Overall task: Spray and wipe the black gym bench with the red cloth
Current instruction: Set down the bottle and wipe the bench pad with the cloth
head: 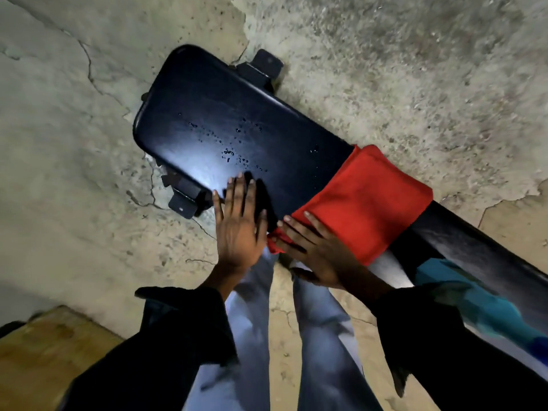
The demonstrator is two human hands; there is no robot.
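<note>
The black gym bench [225,120] runs from upper left to lower right, its pad shiny with small droplets near the middle. A folded red cloth [367,197] is draped across the pad right of centre. My right hand [317,247] lies flat on the cloth's near corner with straight fingers. My left hand [238,223] presses flat on the pad's near edge just left of the cloth, fingers spread. No spray bottle can be made out.
Cracked concrete floor [415,69] surrounds the bench. Black metal feet [264,68] stick out at the bench's far end. A blurred blue object [480,304] lies on the bench at lower right. A brown board [53,351] sits at lower left. My legs stand against the bench.
</note>
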